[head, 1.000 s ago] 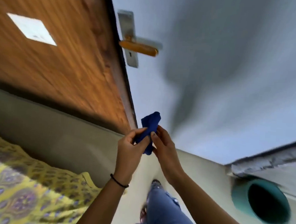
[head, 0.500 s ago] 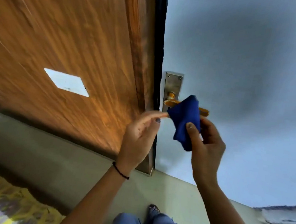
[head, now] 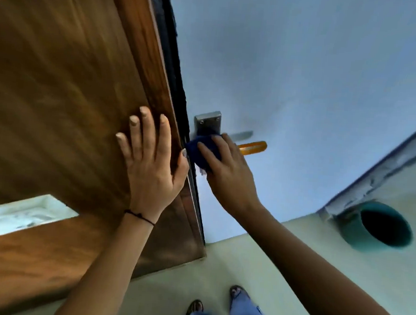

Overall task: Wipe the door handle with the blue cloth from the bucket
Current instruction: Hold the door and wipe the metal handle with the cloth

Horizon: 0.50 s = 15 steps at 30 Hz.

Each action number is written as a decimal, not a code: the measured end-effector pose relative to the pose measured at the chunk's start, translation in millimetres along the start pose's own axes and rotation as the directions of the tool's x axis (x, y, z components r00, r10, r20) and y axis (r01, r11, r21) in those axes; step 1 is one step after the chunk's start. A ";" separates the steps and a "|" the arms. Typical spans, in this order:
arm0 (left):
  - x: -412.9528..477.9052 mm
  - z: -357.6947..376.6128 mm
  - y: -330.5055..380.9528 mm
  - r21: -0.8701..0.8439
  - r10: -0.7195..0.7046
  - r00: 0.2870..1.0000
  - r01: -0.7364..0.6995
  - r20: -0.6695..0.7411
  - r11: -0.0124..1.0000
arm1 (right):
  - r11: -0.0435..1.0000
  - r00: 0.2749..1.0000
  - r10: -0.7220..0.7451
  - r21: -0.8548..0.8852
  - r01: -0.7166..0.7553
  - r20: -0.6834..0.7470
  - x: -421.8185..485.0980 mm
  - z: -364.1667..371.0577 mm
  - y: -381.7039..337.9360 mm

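My right hand (head: 228,168) grips the dark blue cloth (head: 198,151) and presses it against the inner part of the orange door handle (head: 253,145), whose outer end sticks out to the right. A steel backplate (head: 208,124) holds the handle on the pale blue door face. My left hand (head: 150,158) lies flat with fingers spread on the brown wooden door (head: 58,97), just left of the door's edge. The teal bucket (head: 379,227) stands on the floor at the right.
The dark door edge (head: 174,64) runs diagonally down between the two hands. A pale floor (head: 256,266) lies below, with my two feet (head: 216,300) and blue jeans at the bottom. A light rectangular patch (head: 23,214) shows on the wood at lower left.
My right hand has carried the cloth onto the handle and covers its inner part. My left hand let go of the cloth and now rests flat on the wooden door.
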<state>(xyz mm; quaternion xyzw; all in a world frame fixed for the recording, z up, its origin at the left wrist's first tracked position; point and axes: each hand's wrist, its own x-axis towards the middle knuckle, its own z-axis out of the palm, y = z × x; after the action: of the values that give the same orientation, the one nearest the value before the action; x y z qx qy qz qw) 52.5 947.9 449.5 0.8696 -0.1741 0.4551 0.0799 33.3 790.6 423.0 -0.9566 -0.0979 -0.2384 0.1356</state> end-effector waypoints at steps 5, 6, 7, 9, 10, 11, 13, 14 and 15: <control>-1.6 5.4 -3.9 0.014 0.060 0.998 -0.060 -0.024 0.998 | 0.992 0.992 0.113 -0.070 -0.110 0.053 7.9 -5.6 16.8; -2.1 6.3 -4.1 0.029 0.064 0.998 -0.064 -0.026 0.998 | 0.983 0.983 0.181 -0.040 -0.179 0.034 9.1 -7.0 18.0; -2.1 7.3 -4.4 0.040 0.065 0.998 -0.064 -0.025 0.997 | 0.971 0.971 0.240 -0.004 -0.240 0.018 10.2 -6.5 15.3; -2.4 9.2 -4.1 0.057 0.059 0.998 -0.057 -0.031 0.997 | 0.962 0.962 0.271 0.022 -0.272 0.008 12.4 -1.1 -0.4; -2.3 10.0 -3.6 0.066 0.057 0.998 -0.054 -0.040 0.996 | 0.972 0.972 0.237 0.002 -0.237 0.015 13.3 3.0 -8.9; -1.9 10.3 -2.9 0.076 0.058 0.997 -0.054 -0.049 0.996 | 0.982 0.982 0.186 -0.033 -0.185 0.026 13.4 6.6 -14.9; -1.3 10.3 -2.7 0.081 0.064 0.996 -0.059 -0.056 0.995 | 0.987 0.991 0.123 -0.105 -0.118 0.042 12.2 8.5 -12.7; -1.5 10.4 -3.5 0.081 0.065 0.996 -0.060 -0.057 0.995 | 0.986 0.992 0.123 -0.120 -0.118 0.038 11.5 6.7 -5.9; -1.8 10.6 -4.4 0.081 0.066 0.996 -0.062 -0.056 0.995 | 0.984 0.989 0.141 -0.114 -0.136 0.035 10.3 4.6 2.1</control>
<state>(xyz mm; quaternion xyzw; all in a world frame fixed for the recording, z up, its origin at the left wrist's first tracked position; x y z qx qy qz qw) 61.3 949.2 442.1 0.8522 -0.1811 0.4895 0.0357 44.7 791.3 423.7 -0.9720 -0.0208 -0.2132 0.0964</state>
